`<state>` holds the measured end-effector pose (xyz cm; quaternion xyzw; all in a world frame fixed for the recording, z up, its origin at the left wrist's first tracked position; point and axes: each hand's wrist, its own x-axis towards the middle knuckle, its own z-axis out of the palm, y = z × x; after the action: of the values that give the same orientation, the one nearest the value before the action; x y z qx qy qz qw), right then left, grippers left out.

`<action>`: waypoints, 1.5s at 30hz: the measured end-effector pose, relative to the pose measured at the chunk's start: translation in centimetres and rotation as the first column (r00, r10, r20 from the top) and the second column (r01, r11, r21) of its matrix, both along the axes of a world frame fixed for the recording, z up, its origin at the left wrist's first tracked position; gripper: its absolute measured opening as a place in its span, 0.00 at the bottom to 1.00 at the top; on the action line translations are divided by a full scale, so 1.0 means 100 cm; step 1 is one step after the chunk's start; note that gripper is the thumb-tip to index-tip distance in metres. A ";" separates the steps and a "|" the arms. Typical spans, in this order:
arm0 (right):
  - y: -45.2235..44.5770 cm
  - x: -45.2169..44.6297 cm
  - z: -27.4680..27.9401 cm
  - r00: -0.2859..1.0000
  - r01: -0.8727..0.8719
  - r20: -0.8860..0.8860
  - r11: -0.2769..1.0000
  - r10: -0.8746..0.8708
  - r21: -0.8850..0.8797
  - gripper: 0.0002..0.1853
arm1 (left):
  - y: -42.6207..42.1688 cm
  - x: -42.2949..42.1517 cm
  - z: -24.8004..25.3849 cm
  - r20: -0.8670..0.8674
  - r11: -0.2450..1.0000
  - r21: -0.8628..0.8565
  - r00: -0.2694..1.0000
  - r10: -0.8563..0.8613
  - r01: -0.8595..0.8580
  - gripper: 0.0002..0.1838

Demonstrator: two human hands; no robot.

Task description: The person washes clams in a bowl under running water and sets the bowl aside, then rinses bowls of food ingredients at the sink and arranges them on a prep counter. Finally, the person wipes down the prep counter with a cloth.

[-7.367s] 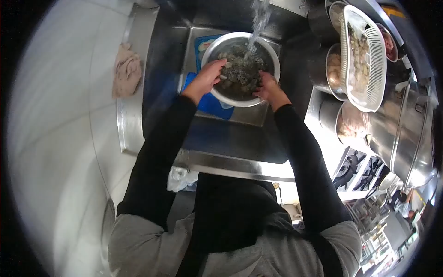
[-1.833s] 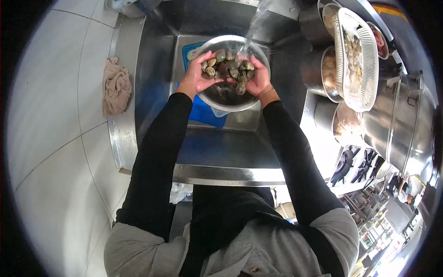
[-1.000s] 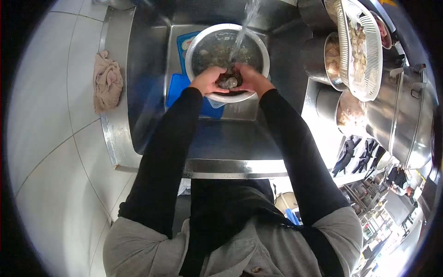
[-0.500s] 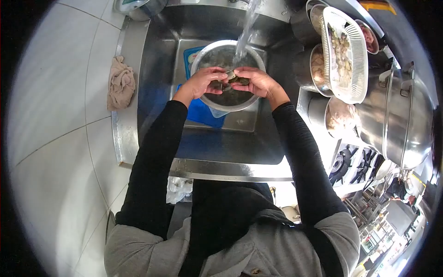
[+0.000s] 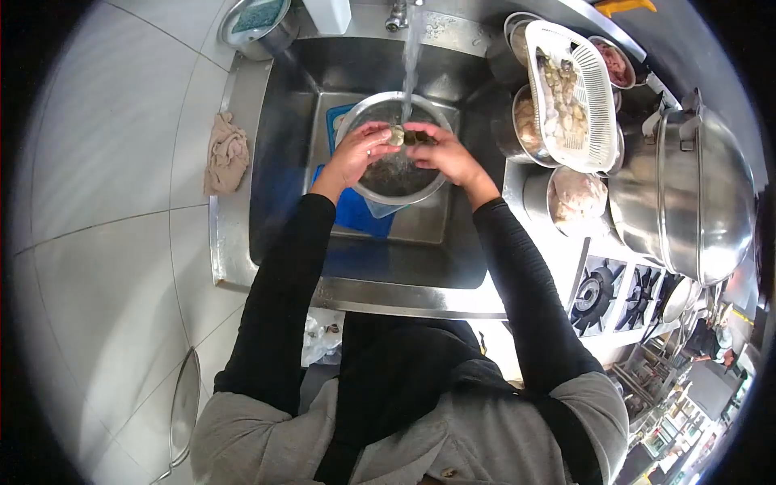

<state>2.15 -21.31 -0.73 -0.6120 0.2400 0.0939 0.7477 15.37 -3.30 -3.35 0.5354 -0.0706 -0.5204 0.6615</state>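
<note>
Over a round metal bowl in the sink, my left hand pinches a small pale, yellowish piece that looks like shellfish. My right hand faces it, its fingers closed around a dark brown, shell-like piece; the finger edges are slightly blurred. A narrow gap shows between the two hands. Tap water streams down beside the fingertips into the bowl, which holds murky water. What lies beneath that surface cannot be made out.
Right of the sink, a white slotted basket of similar pieces rests on metal pots. A pot of pale meat, a large lidded pot and gas burners are nearby. A cloth lies on the left rim.
The view has shifted, showing more of the tap. My hands have drawn slightly apart; the pale piece stays in the left hand, the dark one in the right.
</note>
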 end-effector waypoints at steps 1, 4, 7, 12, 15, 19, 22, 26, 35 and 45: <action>0.005 0.003 -0.010 0.965 -0.007 0.254 0.977 0.062 -0.213 0.32 | -0.002 -0.001 0.005 0.002 0.999 -0.043 1.000 0.028 -0.028 0.23; 0.019 -0.001 -0.016 0.873 0.265 0.471 0.686 0.129 -0.678 0.32 | -0.005 -0.012 0.021 0.007 0.994 -0.098 0.999 0.039 -0.038 0.23; 0.017 -0.002 -0.014 0.868 0.249 0.486 0.757 0.103 -0.605 0.25 | -0.004 -0.018 0.026 -0.057 0.991 -0.089 0.994 0.094 -0.098 0.22; 0.026 -0.006 0.025 0.829 0.229 0.532 0.762 0.174 -0.605 0.22 | 0.009 -0.028 0.026 -0.087 0.983 -0.123 0.988 0.126 -0.136 0.22; 0.023 0.000 0.015 0.885 0.135 0.448 0.852 0.125 -0.505 0.23 | 0.022 -0.035 0.030 -0.134 0.964 -0.198 0.979 0.154 -0.179 0.22; 0.016 0.000 0.024 0.893 0.182 0.448 0.875 0.044 -0.448 0.23 | 0.062 -0.050 0.049 -0.051 0.948 -0.117 0.955 0.291 -0.295 0.21; -0.010 0.031 0.011 0.914 0.220 0.401 0.763 0.056 -0.607 0.17 | 0.128 -0.093 0.095 0.057 0.942 -0.134 0.947 0.317 -0.307 0.22; -0.043 0.098 0.036 0.947 0.114 0.280 0.980 -0.157 0.165 0.13 | 0.262 -0.192 0.094 -0.034 0.968 0.037 0.968 0.248 -0.247 0.22; -0.028 0.092 -0.033 0.926 0.183 0.260 0.278 0.273 -0.943 0.16 | 0.359 -0.333 0.014 0.744 0.512 0.616 0.656 -0.127 -0.599 0.19; 0.047 -0.055 -0.144 0.775 0.543 -0.182 0.784 -0.606 -0.299 0.14 | 0.045 -0.012 -0.062 0.720 0.977 0.026 0.682 0.129 -0.212 0.22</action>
<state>-3.40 -16.57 -15.10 -0.5721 0.5244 -0.0868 0.6246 14.20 1.20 -9.58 0.7342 -0.2434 -0.2109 0.5977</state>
